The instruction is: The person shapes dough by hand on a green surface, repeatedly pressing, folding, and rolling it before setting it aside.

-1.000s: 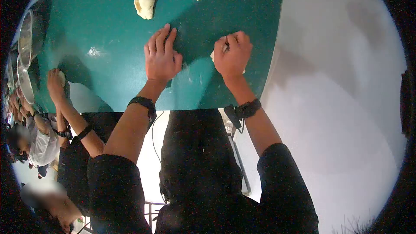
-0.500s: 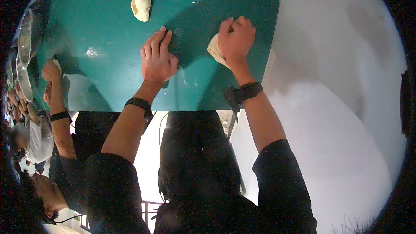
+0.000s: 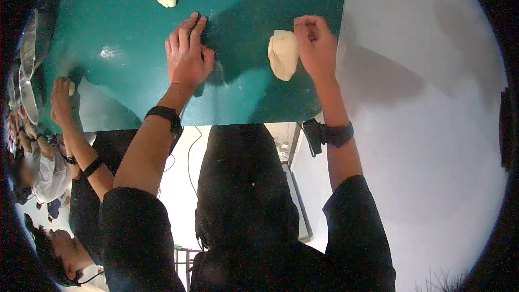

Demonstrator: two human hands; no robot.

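The green bench [image 3: 240,100] is spreading wide, left hand [image 3: 187,57] is keeping fingers outstretched, right hand [image 3: 316,43] is making a loose fist just right of the near dough [image 3: 283,57], apparently mid-handling, any grip needing a leftward reach.

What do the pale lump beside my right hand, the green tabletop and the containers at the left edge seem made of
The pale lump looks like soft, matte dough, from its creased fold. The green tabletop may be plastic or painted board: smooth, faintly glossy. The containers, shiny-rimmed and seemingly see-through, could be clear plastic or glass.
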